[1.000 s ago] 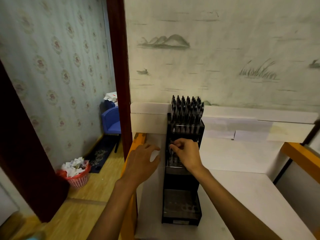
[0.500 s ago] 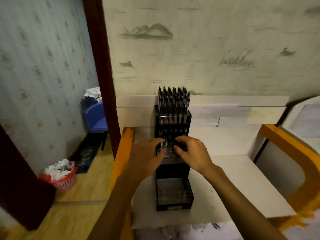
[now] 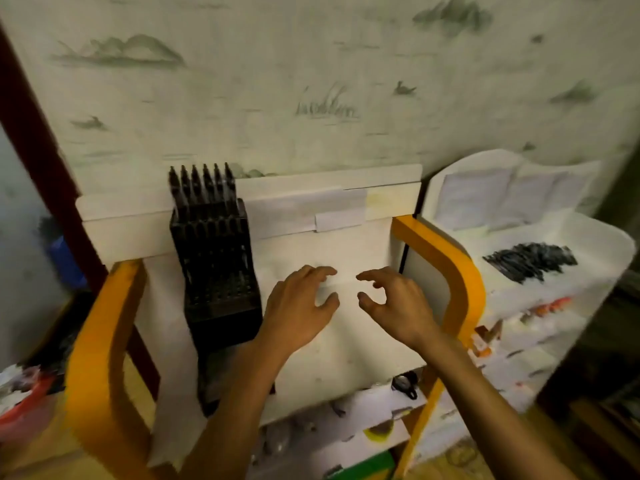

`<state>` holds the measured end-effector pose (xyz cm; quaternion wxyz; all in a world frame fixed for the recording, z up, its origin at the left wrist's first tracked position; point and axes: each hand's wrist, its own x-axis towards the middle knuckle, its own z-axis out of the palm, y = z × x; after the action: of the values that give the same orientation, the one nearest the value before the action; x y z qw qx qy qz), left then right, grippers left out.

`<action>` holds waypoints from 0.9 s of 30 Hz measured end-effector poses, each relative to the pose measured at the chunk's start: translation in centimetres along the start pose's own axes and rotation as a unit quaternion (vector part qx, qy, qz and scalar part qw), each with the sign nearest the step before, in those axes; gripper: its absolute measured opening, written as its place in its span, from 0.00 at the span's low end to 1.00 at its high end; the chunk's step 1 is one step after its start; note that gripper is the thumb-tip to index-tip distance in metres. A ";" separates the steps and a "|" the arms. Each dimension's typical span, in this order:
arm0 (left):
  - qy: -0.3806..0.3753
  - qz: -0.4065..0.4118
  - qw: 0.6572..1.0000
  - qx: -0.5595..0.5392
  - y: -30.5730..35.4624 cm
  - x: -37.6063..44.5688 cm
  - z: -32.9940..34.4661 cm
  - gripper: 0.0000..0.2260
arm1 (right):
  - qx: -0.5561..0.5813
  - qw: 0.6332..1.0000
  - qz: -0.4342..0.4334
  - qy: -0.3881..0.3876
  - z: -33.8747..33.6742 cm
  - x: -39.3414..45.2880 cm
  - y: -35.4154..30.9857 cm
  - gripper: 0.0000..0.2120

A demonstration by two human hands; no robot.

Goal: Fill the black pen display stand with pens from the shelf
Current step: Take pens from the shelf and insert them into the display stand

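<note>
The black pen display stand (image 3: 216,268) stands on the left of a white shelf top (image 3: 346,344), its upper tier packed with several upright black pens (image 3: 201,181). A heap of loose black pens (image 3: 530,259) lies on a second white shelf unit at the right. My left hand (image 3: 298,310) and my right hand (image 3: 394,304) hover over the bare white top, right of the stand, fingers loosely curled and holding nothing. The frame is blurred by motion.
Orange curved side rails (image 3: 446,265) frame the shelf top on both sides. Lower shelves (image 3: 377,424) hold mixed small stationery. A dark red door frame (image 3: 41,161) and a red basket (image 3: 24,407) are at the left. The wallpapered wall is behind.
Both hands have left the stand's middle tier and moved right over the white top. The view has swung right, bringing the second shelf with loose pens into sight.
</note>
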<state>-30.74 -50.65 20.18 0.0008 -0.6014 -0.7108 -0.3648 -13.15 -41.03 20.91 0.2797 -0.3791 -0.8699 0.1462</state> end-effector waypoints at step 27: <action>-0.091 0.038 0.995 0.014 28.3 15.5 34.0 0.17 | -0.032 0.995 0.097 0.013 -19.4 -0.6 41.8 0.16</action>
<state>4.09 -19.39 16.68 -0.0417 -0.6587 -0.6894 -0.2985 22.88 -12.63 16.69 0.2630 -0.4724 -0.8295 0.1399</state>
